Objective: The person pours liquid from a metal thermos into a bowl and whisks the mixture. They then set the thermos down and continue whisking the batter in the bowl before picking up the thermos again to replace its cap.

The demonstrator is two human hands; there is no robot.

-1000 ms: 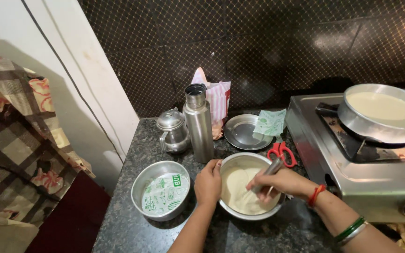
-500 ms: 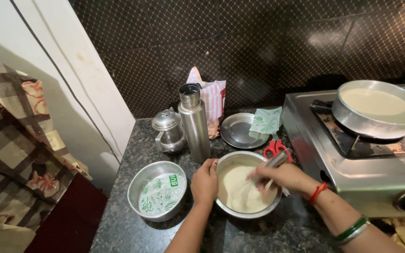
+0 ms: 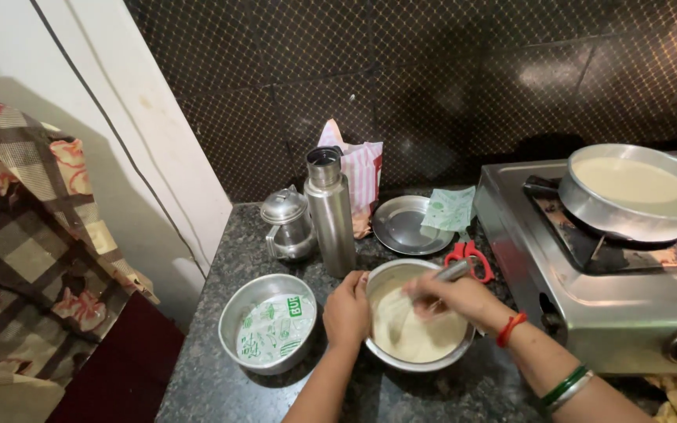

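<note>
Stirring on, the right hand (image 3: 452, 296), fingers clamped on the spoon (image 3: 454, 272), had swept nearer through the batter bowl (image 3: 417, 325); the left hand (image 3: 346, 309) gripped its rim.

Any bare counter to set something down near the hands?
Bare patches: the dark counter left of the small lidded pot, and the front strip below the bowl with the green packet. Crowded: steel flask, plate, scissors and stove ring the batter bowl held by left hand and right hand.
</note>
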